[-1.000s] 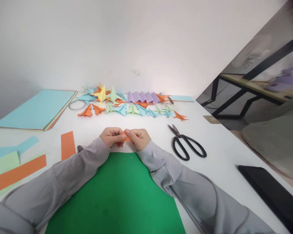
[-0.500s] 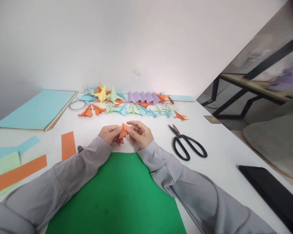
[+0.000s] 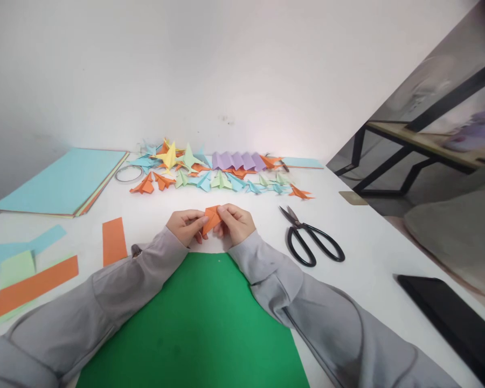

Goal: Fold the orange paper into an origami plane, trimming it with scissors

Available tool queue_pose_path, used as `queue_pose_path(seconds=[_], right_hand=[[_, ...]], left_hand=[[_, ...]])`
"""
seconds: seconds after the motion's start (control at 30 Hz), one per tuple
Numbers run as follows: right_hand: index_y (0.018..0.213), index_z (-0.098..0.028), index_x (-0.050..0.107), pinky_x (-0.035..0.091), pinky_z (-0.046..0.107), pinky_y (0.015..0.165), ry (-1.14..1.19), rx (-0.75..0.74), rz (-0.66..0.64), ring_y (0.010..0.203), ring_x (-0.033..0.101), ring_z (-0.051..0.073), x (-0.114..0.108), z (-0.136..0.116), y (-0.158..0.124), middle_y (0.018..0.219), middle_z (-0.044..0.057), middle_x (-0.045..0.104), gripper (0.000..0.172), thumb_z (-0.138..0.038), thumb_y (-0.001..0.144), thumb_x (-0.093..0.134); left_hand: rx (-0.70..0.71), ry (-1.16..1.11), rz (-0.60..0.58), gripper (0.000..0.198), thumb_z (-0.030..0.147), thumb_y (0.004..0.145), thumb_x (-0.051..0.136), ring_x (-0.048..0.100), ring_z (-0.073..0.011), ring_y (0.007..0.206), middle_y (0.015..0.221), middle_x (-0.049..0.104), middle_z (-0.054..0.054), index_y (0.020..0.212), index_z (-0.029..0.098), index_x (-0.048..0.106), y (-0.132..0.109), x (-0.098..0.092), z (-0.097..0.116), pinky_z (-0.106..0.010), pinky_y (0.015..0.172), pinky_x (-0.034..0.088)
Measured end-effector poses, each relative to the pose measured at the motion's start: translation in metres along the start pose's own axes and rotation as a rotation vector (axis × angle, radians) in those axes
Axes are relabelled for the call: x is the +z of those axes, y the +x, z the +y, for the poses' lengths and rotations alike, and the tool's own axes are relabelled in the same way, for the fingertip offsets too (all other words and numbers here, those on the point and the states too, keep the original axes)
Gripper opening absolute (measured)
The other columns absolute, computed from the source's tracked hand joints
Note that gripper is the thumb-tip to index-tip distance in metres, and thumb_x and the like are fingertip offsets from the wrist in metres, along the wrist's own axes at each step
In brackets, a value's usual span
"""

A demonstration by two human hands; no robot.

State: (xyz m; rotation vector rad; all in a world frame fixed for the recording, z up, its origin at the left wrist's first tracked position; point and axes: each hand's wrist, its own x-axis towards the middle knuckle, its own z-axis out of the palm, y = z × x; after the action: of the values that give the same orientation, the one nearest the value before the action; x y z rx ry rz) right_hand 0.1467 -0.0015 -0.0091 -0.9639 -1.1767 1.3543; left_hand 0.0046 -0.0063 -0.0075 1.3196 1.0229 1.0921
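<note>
The left hand [image 3: 186, 225] and right hand [image 3: 238, 223] pinch a folded orange paper [image 3: 212, 217] between them, equally near, over the tabletop [image 3: 372, 253] beyond the green sheet [image 3: 204, 318]'s far edge.

I count one folded paper [image 3: 212, 218] in my fingers [image 3: 228, 214], two orange strips [image 3: 114, 241] [image 3: 36, 287], one pair of scissors [image 3: 298, 224], one wire coil [image 3: 126, 181].

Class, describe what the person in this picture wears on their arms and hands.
The left sleeve and right sleeve are both long, soft-looking and plain grey, loose and wrinkled along the forearms, and reach the wrists. No print or lettering shows on them. The left hand and right hand are bare: no gloves, and no rings can be made out.
</note>
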Motion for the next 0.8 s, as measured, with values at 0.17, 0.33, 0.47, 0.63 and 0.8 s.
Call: queue_pose_path(seconds=[0.17, 0.33, 0.47, 0.63, 0.8], right_hand=[[0.076, -0.016, 0.059, 0.034, 0.019, 0.033, -0.004, -0.017, 0.019, 0.033, 0.045, 0.007, 0.001, 0.000, 0.000, 0.043, -0.004, 0.056, 0.033, -0.049, 0.070, 0.061], [0.074, -0.016, 0.059, 0.033, 0.018, 0.032, -0.015, -0.039, 0.053, 0.032, 0.043, 0.007, 0.002, 0.000, 0.001, 0.040, -0.006, 0.051, 0.034, -0.050, 0.068, 0.061], [0.071, -0.016, 0.058, 0.033, 0.019, 0.032, -0.035, -0.026, 0.033, 0.032, 0.043, 0.008, 0.002, 0.001, 0.000, 0.039, -0.005, 0.050, 0.033, -0.049, 0.067, 0.064], [0.067, -0.016, 0.059, 0.031, 0.019, 0.035, -0.057, -0.063, 0.037, 0.035, 0.041, 0.006, 0.003, 0.003, -0.002, 0.042, -0.005, 0.051, 0.026, -0.041, 0.066, 0.066], [0.067, -0.017, 0.060, 0.033, 0.021, 0.038, -0.087, -0.113, 0.047, 0.039, 0.042, 0.007, 0.001, 0.005, -0.001, 0.047, -0.004, 0.052, 0.023, -0.039, 0.066, 0.066]], left_hand=[[0.101, -0.065, 0.052, 0.048, 0.034, 0.059, 0.073, 0.057, -0.0098, 0.044, 0.077, 0.063, -0.004, 0.100, 0.011, 0.062, 0.001, 0.000, -0.004, -0.021, 0.035, 0.047], [0.122, -0.051, -0.014, 0.049, 0.028, 0.063, 0.070, 0.056, -0.0064, 0.041, 0.088, 0.062, -0.007, 0.109, 0.013, 0.060, -0.001, -0.003, -0.006, -0.019, 0.038, 0.048], [0.115, -0.039, 0.007, 0.049, 0.030, 0.062, 0.072, 0.057, -0.0079, 0.040, 0.081, 0.065, -0.005, 0.105, 0.011, 0.062, -0.001, -0.003, -0.006, -0.020, 0.037, 0.047], [0.066, -0.028, 0.112, 0.042, 0.040, 0.059, 0.072, 0.054, -0.0096, 0.034, 0.064, 0.065, -0.003, 0.087, 0.009, 0.066, -0.001, 0.000, -0.002, -0.020, 0.032, 0.044], [0.065, -0.031, 0.130, 0.036, 0.039, 0.055, 0.075, 0.052, -0.0094, 0.032, 0.049, 0.060, 0.001, 0.073, 0.011, 0.063, -0.002, 0.002, 0.003, -0.020, 0.031, 0.043]])
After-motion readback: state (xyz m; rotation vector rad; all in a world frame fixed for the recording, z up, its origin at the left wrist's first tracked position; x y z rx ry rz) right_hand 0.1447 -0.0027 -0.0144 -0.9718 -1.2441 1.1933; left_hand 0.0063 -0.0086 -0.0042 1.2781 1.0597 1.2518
